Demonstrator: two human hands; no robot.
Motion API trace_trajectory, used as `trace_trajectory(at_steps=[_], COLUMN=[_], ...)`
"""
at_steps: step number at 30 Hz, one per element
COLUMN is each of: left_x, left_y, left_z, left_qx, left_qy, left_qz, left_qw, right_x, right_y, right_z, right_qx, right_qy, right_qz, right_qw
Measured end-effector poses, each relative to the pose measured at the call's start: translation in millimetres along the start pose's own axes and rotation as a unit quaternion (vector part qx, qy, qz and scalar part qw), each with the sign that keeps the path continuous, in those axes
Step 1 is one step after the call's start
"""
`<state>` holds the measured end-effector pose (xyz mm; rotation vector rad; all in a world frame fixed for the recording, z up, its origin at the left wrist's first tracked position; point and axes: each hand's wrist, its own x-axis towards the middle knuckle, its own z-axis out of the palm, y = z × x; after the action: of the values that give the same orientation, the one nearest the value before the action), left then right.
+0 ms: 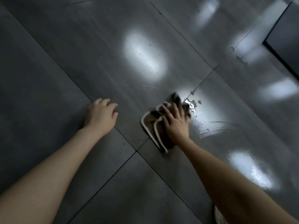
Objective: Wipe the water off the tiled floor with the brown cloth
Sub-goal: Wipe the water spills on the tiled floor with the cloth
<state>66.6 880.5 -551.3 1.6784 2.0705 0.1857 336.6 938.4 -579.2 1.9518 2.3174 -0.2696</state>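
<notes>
The dark grey tiled floor (64,70) is glossy, with thin grout lines (136,151) crossing near the middle. A crumpled brown cloth (150,122) with pale edging lies right of centre, its far end touching a patch of water drops (192,104); scattered droplets (241,58) sit far right.

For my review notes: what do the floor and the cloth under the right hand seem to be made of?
Dark grey tiled floor: probably glazed ceramic or polished stone; glossy, mirroring lights, with thin grout lines. Brown cloth with pale edging: likely soft textile, since it bunches into folds under the right hand; blur hides its weave.
</notes>
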Motion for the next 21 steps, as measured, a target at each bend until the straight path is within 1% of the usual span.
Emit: trace_trajectory(at_steps=[3,5,6,8,10,12,14,17,19,21], left_x=[11.7,22.4,27.2,36.1,43.4,49.9,55.3,60.2,63.1,66.5], left_y=[34.5,57.2,68.1,88.9,106.9,120.4,127.8,129.7,128.7,131.0], left_z=[7.9,13.2,16.6,22.3,27.6,33.0,36.7,38.5,36.3,32.9], left_qx=[0.066,0.088,0.095,0.110,0.121,0.125,0.127,0.120,0.110,0.104], left_qy=[-0.041,-0.067,-0.075,-0.087,-0.097,-0.100,-0.098,-0.090,-0.084,-0.081], left_qz=[0.040,0.069,0.084,0.113,0.134,0.145,0.150,0.153,0.154,0.155], left_qw=[0.996,0.992,0.989,0.984,0.979,0.976,0.976,0.977,0.978,0.979], right_x=[-61.2,-97.1,-103.3,-87.1,-46.5,2.6,47.5,93.0,109.5,124.0], right_y=[94.0,137.3,149.3,157.8,152.7,137.2,110.1,58.6,34.3,37.3], right_z=[6.0,5.2,2.9,-4.7,-14.3,-21.0,-24.4,-22.2,-20.7,-21.4], right_qx=[0.011,0.033,0.047,0.071,0.086,0.091,0.080,0.050,0.030,0.001], right_qy=[0.013,0.005,-0.002,-0.009,0.000,0.012,0.019,0.029,0.038,0.038], right_qz=[0.158,0.267,0.311,0.375,0.406,0.377,0.297,0.119,-0.008,-0.102], right_qw=[0.987,0.963,0.949,0.924,0.910,0.922,0.951,0.991,0.999,0.994])
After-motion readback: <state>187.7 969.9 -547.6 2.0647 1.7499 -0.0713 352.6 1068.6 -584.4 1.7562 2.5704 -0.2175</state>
